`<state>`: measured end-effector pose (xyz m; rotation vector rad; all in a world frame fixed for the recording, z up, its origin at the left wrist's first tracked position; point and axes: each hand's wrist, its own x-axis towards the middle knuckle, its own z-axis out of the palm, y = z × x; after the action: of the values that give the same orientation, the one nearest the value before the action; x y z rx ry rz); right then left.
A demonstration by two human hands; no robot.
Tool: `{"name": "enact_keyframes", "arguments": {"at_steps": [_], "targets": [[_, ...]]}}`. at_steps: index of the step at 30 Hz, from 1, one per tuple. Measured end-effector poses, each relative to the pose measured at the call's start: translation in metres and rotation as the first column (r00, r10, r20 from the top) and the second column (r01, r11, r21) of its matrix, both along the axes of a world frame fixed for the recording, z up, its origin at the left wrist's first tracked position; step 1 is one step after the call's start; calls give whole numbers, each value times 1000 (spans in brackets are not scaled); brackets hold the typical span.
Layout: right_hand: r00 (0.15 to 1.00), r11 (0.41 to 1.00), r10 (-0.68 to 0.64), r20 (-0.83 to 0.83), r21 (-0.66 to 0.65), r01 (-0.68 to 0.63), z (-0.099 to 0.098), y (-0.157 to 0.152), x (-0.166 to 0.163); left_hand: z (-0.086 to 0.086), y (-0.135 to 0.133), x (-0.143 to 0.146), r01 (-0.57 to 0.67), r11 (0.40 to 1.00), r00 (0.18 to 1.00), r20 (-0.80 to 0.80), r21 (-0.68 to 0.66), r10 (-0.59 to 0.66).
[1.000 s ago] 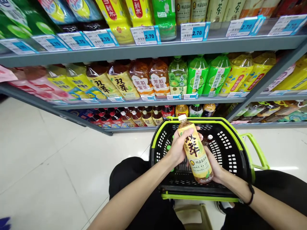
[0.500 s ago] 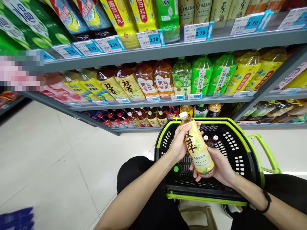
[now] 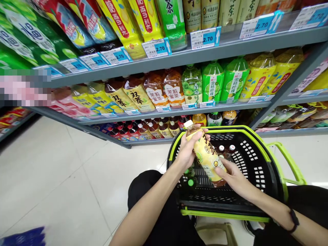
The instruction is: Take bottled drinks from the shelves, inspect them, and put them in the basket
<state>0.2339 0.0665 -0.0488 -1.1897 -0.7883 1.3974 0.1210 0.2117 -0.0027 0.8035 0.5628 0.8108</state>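
Observation:
Both hands hold one tea bottle (image 3: pixel 205 153) with a yellow label and a white cap, tilted above the basket. My left hand (image 3: pixel 189 147) is wrapped round its upper part, below the cap. Lower down, my right hand (image 3: pixel 232 174) grips the bottle near its base, the thumb lying on the label. Beneath them is a black shopping basket (image 3: pixel 258 153) with a lime-green rim. Inside it stand bottles with white caps (image 3: pixel 232 148) and green-capped bottles (image 3: pixel 191 182), partly hidden by the held bottle and my hands.
Grey shelves (image 3: pixel 164 56) of bottled drinks run across the front, with price tags (image 3: pixel 206 38) along their edges. The basket's green handle (image 3: pixel 288 164) sticks out at right. Part of a beige stool (image 3: pixel 217 230) shows below. Pale floor tiles (image 3: pixel 64 177) lie at left.
The bottle has turned about its length, so its large lettering has shifted right. My right hand's thumb now lies across the label. The view has shifted slightly.

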Motion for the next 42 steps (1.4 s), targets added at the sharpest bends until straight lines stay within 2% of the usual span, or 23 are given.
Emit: {"name": "enact_keyframes", "arguments": {"at_steps": [2, 9, 19, 22, 24, 27, 29, 33, 35, 37, 40, 42], "targets": [[997, 998, -52, 60, 27, 50, -3, 0, 1, 0, 1, 0, 19, 1000, 1000, -3, -1, -19], [986, 994, -101, 132, 60, 94, -8, -2, -3, -4, 1, -3, 81, 997, 996, 31, 21, -81], [988, 988, -149, 45, 52, 147, -11, -1, -5, -5, 3, -6, 147, 984, 982, 101, 99, -157], [990, 990, -133, 51, 49, 130, -11, -2, -4, -4, 5, -8, 165, 977, 980, 92, 136, -178], [994, 997, -73, 79, 47, 69, -12, -3, -1, -1, 4, -10, 190, 963, 977, 60, 192, -205], [983, 998, 54, 178, 12, -57, -18, -3, 2, 1, -4, -10, 238, 912, 971, -59, 334, -232], [969, 995, 100, 226, -16, -99, -24, -2, 2, 0, -14, -9, 253, 869, 966, -169, 426, -198], [982, 991, 133, 136, -32, -130, -37, 3, -1, -7, -32, -4, 236, 792, 905, -425, 563, 32], [985, 987, 158, 74, -51, -154, -40, 5, -2, -9, -34, -3, 274, 759, 851, -517, 590, 94], [982, 981, 189, 10, -54, -188, -40, 5, -3, -8, -32, -4, 337, 704, 830, -550, 626, 91], [952, 961, 271, -141, -23, -277, -36, 2, -4, -2, -24, -8, 391, 591, 864, -503, 705, 29], [905, 940, 335, -264, 24, -341, -32, -1, -4, 2, -20, -12, 405, 570, 886, -461, 715, -52]]}}
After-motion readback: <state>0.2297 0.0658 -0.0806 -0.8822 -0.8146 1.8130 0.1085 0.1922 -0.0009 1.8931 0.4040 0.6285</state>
